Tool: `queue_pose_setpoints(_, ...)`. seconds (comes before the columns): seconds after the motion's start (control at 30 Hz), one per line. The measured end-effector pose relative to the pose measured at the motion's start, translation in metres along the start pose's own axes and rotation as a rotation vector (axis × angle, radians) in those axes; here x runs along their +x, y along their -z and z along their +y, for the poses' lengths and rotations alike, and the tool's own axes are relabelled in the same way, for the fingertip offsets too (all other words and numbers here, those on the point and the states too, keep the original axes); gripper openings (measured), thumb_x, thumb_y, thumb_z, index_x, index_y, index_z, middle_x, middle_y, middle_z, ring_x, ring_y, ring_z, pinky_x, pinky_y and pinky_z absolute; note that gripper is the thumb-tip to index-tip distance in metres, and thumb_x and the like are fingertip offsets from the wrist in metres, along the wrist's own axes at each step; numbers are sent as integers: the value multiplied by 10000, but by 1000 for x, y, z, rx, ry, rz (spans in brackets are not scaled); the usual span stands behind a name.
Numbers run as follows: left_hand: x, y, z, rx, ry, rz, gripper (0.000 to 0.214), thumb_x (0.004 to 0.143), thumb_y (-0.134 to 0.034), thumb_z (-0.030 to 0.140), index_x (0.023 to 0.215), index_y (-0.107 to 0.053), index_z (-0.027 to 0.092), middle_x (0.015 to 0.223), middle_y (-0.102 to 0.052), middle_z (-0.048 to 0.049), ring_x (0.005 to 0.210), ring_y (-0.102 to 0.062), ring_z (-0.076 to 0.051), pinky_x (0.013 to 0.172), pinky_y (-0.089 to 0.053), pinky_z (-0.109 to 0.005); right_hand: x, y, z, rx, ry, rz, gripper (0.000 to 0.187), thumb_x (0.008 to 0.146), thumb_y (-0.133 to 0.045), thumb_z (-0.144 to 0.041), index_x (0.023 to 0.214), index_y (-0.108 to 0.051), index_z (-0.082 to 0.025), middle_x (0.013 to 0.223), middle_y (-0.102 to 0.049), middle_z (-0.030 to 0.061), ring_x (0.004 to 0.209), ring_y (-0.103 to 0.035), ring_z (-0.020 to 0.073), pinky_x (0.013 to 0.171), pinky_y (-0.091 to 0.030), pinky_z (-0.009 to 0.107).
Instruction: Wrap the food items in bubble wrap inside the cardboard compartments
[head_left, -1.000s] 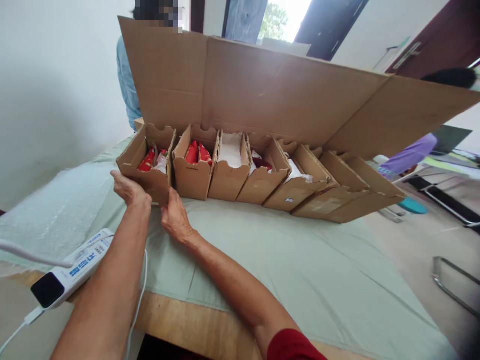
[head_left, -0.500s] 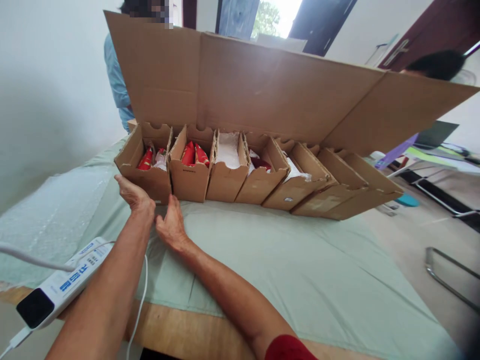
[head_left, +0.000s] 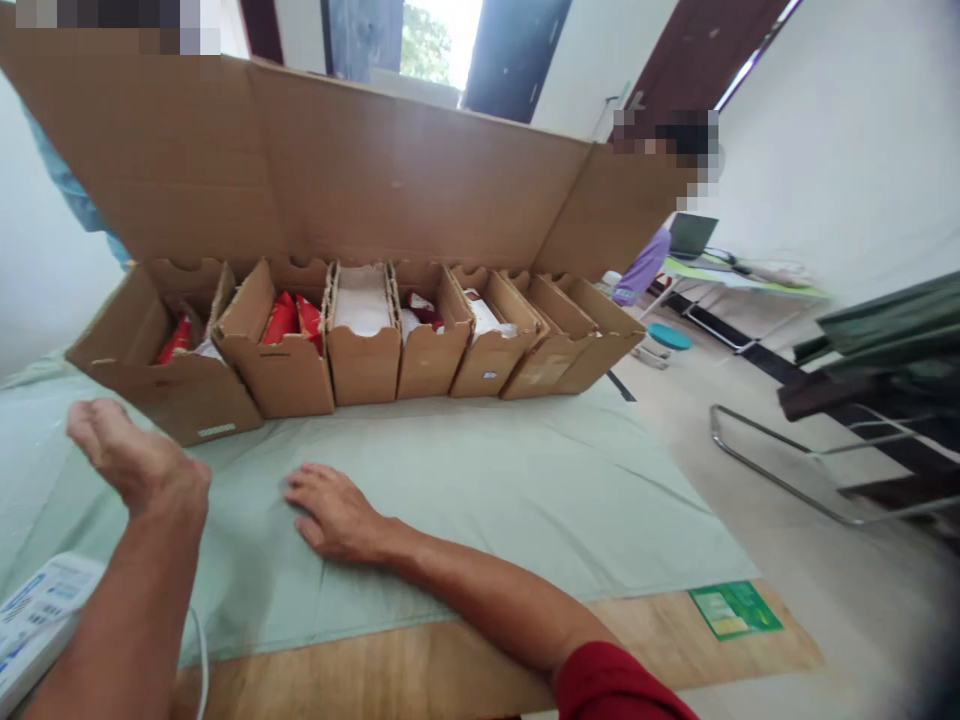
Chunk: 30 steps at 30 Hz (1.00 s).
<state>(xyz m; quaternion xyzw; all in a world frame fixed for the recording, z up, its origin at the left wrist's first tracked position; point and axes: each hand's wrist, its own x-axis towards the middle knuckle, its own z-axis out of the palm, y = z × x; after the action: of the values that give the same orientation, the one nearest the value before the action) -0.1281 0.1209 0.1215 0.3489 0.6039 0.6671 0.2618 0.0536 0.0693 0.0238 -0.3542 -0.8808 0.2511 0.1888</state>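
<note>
My left hand (head_left: pixel 139 455) is off the boxes, bent back at the wrist just in front of the leftmost cardboard box (head_left: pixel 172 395), with nothing in it. My right hand (head_left: pixel 334 512) is palm down low over the green cloth (head_left: pixel 480 490), fingers apart and free of any object. The leftmost box stands at an angle; a red packet (head_left: pixel 175 340) shows inside it. Beside it, a second box (head_left: pixel 289 385) contains red packets (head_left: pixel 281 318). A third box (head_left: pixel 365 365) contains a whitish block or wrapped item (head_left: pixel 364 300).
More open boxes (head_left: pixel 427 360) continue the row rightward, some with white or dark red items. Behind rises a tall cardboard panel (head_left: pixel 412 170). A power strip (head_left: pixel 45 610) lies at left, a green card (head_left: pixel 735 610) at the table's front right edge. People are beyond the panel.
Both hands have let go of the leftmost box and drawn back toward me. That box now sits turned, apart from its neighbour at the front. The view has swung right.
</note>
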Motion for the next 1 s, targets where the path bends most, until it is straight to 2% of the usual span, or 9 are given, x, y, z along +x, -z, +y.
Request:
queue_pose_setpoints(0.03,-21,-6,0,-13,-18,131,369,957,-258,405,1294,-355,292,1449,-457,48,1582,-125,-320,1273,-87,-602,-18,2,1,-72,43,-31,380,953,-629,-241,1326,-641,-169,1536,-568,109,1494,-437,245,1240,-355,433)
queue_pose_setpoints(0.1,-71,-23,-4,-33,-36,182,576,847,-543,404,1377,-392,241,1524,-428,-24,1535,-286,-298,1302,-145,-492,-54,5,2,-175,110,-58,377,972,-620,-332,1334,-636,-227,1535,-574,71,1479,-451,245,1239,-348,450)
queue_pose_setpoints(0.27,-203,-76,-22,97,-61,-410,594,931,-602,402,1491,-439,290,1657,-354,-105,1560,-287,-313,1294,-176,-552,-133,19,9,-165,140,-1,233,959,-561,-258,1106,-740,-236,1184,-772,70,1237,-633,245,1130,-467,404)
queue_pose_setpoints(0.37,-245,-99,-33,216,-154,-587,519,949,-563,381,1456,-495,291,1653,-347,-130,1545,-309,-346,1259,-231,-626,-174,61,13,8,93,38,296,914,-558,-145,1090,-767,-258,1084,-794,51,1117,-699,221,1062,-519,363)
queue_pose_setpoints(0.5,-252,-125,-47,278,-241,-667,468,950,-550,359,1410,-559,278,1625,-394,-153,1497,-391,-363,1187,-356,-647,-222,167,26,118,-117,120,250,971,-551,-222,1040,-788,-262,916,-818,19,835,-769,165,802,-599,274)
queue_pose_setpoints(0.6,-246,-140,-60,329,-327,-645,384,939,-550,331,1299,-657,247,1557,-475,-176,1470,-422,-377,1162,-383,-657,-236,266,49,-102,-366,423,250,976,-551,-301,1033,-786,-236,993,-820,55,896,-769,199,826,-592,334)
queue_pose_setpoints(0.7,-244,-144,-77,397,-469,-622,324,926,-552,287,1195,-713,206,1507,-522,-199,1462,-422,-393,1163,-368,-677,-218,357,85,-457,-561,671,299,993,-521,-280,1072,-786,-168,1036,-802,97,901,-740,213,847,-539,346)
queue_pose_setpoints(0.83,-245,-140,-98,444,-595,-620,269,891,-583,215,1109,-737,250,1459,-585,-148,1457,-444,-368,1164,-398,-641,-172,430,137,-579,-919,214,319,1000,-531,-232,912,-802,-88,901,-785,112,824,-709,192,752,-470,295)
queue_pose_setpoints(1.0,-241,-139,-110,468,-679,-587,267,902,-548,182,1085,-739,216,1386,-636,-149,1380,-517,-348,1090,-483,-600,-146,461,175,-465,-1014,-69,298,982,-641,-306,832,-814,-116,799,-779,77,724,-713,148,716,-497,241)
